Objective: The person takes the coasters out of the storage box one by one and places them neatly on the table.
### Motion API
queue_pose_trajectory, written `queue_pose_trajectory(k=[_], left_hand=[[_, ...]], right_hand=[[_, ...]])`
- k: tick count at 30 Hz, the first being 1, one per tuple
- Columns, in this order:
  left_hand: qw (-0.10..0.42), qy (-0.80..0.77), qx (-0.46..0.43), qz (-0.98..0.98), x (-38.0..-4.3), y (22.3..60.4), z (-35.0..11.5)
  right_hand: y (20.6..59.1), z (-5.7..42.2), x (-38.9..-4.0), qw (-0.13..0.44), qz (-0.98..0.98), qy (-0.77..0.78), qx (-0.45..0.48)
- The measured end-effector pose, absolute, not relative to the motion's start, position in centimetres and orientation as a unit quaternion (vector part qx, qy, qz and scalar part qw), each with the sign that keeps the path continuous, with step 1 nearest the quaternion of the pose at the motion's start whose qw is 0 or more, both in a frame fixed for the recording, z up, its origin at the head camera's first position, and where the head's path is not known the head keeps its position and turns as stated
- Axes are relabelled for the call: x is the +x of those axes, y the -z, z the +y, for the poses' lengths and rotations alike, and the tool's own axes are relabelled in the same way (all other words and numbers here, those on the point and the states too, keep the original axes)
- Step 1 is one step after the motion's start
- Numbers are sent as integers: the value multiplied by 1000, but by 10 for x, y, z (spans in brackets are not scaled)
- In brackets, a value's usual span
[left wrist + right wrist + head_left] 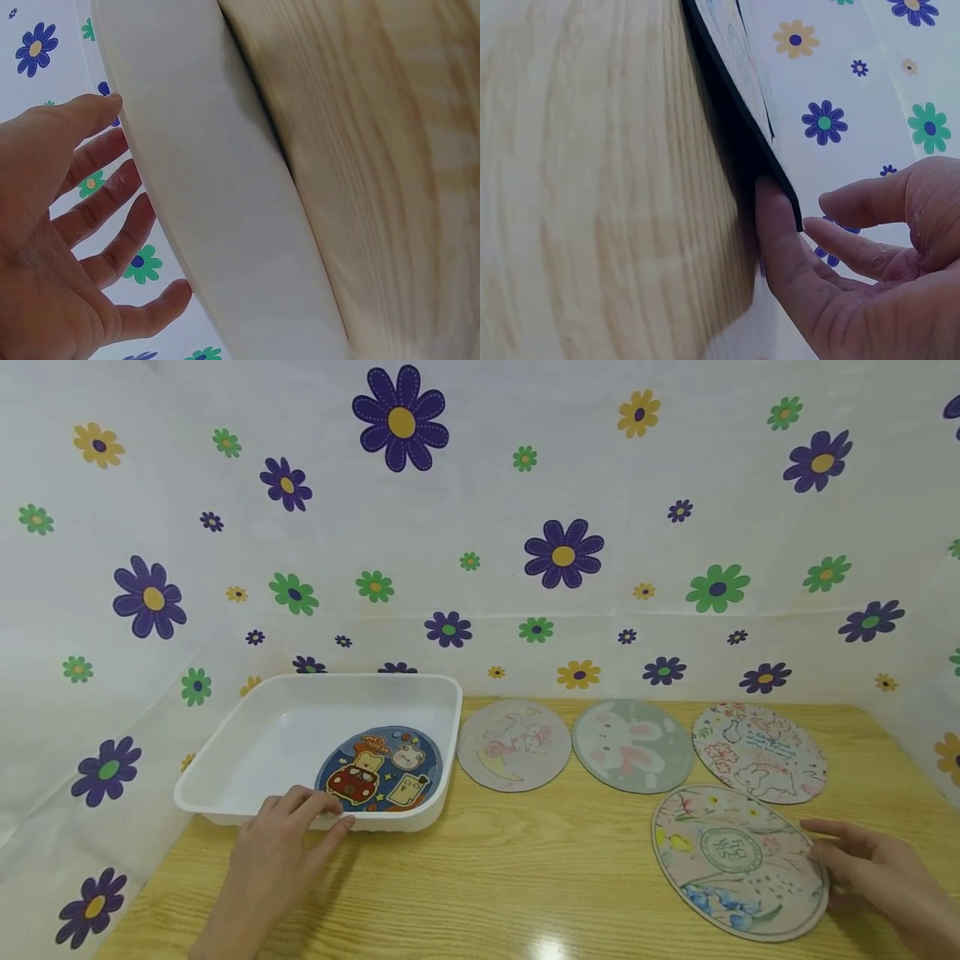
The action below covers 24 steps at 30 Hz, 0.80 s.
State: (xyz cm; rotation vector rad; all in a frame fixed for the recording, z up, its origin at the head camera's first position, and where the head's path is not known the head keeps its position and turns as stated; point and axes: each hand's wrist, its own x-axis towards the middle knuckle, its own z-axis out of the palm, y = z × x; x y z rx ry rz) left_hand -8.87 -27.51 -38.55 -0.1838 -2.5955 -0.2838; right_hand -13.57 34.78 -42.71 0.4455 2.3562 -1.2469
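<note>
My left hand (288,852) rests its fingertips on the front rim of a white plastic tray (255,743); the left wrist view shows the fingers spread along the rim. Inside the tray, at its right end, lies a blue round mouse pad (378,768) with a red car and cartoon figures. On the right, my right hand (873,868) pinches the edge of a pale floral round mouse pad (750,868). In the right wrist view, one finger is under the pad's black edge (742,120) and another fingertip touches its rim. That edge is raised off the table.
Along the back of the wooden table (510,877) lie a pink pad with a moon (513,745), a grey-green rabbit pad (633,746) and a floral pad with a white rabbit (761,752). A white flower-printed sheet (480,510) hangs behind.
</note>
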Motion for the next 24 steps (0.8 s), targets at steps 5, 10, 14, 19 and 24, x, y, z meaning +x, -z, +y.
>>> queue_pose_trajectory(k=[5,10,14,19,24], left_hand=[[256,105,-66,-959,-89,385,-275],[262,103,-70,-957,-89,386,-275],[264,105,-71,-956,-89,385,-275],[262,107,-68,-957,-88,385,-275],[257,108,-63,-958,-88,386,-274]], right_hand=[[429,349,-138,205,862,436,157],[428,348,-137,202,875,415,147],[424,346,-136,201,879,410,136],[422,346,-136,192,905,364,104],[422,346,-136,185,915,345,97]])
